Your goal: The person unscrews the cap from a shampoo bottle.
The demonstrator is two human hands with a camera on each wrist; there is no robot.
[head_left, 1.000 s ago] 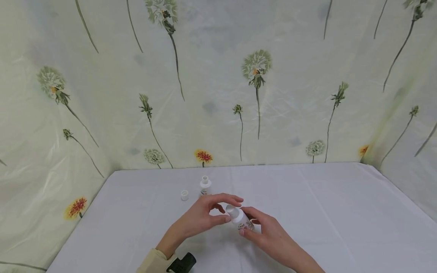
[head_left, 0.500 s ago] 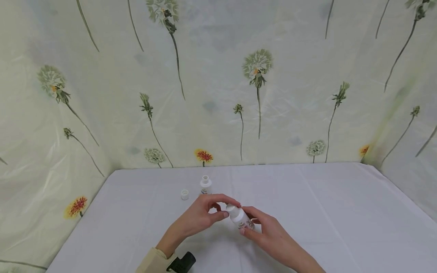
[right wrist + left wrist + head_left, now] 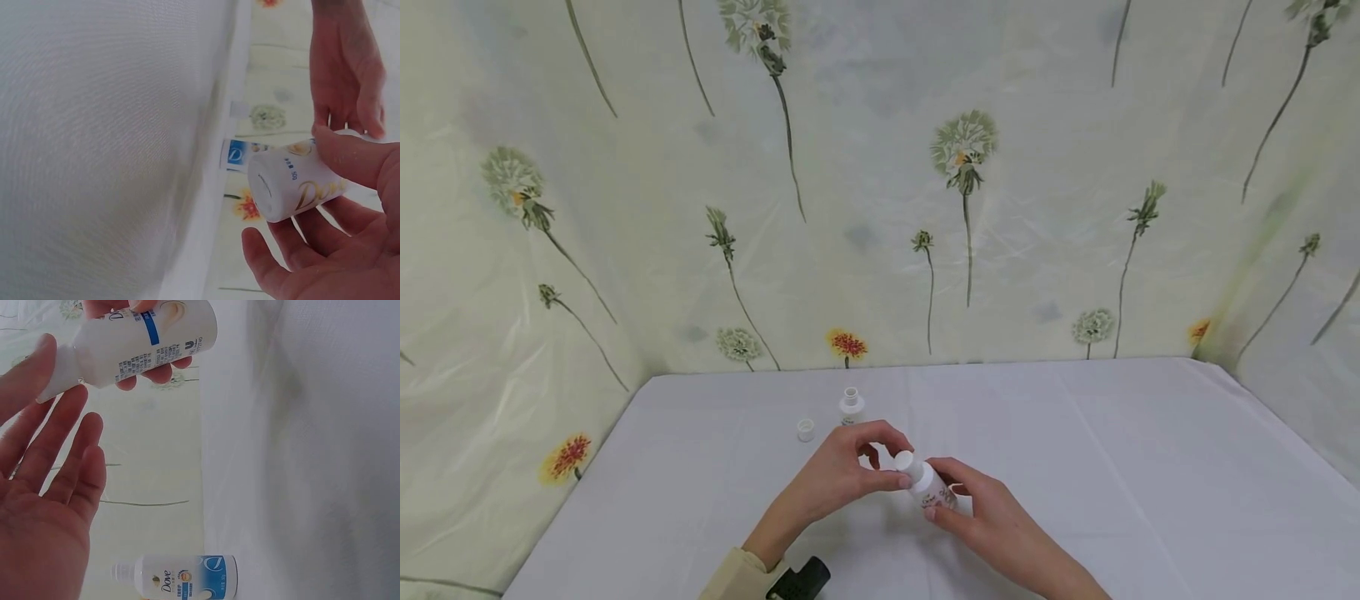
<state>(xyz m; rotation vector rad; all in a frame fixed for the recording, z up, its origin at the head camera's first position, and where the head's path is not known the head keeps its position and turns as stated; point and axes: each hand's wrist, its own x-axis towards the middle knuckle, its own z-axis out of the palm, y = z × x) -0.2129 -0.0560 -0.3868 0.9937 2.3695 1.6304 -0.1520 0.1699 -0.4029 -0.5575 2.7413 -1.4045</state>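
Observation:
A small white Dove lotion bottle (image 3: 936, 492) with a printed label is held tilted above the table, its capped end up and to the left. My right hand (image 3: 1000, 517) grips the bottle's body between thumb and fingers. At its top, my left hand (image 3: 838, 473) pinches the white cap (image 3: 907, 463) between thumb and fingers. The left wrist view shows this cap (image 3: 64, 372) on the bottle's neck, with the other left fingers loosely bent. In the right wrist view the bottle's base (image 3: 267, 190) faces the camera.
Behind the left hand stands a second Dove bottle (image 3: 852, 407), upright and uncapped, with a blue label part (image 3: 212, 575). A loose white cap (image 3: 805, 429) lies to its left. White cloth covers the table (image 3: 1120, 467); a flower-printed curtain (image 3: 865, 183) rises behind and at both sides.
My left fingers have shifted around the cap: the index finger, stretched over it earlier, is now bent back at its far side. My right hand and the bottle have hardly moved.

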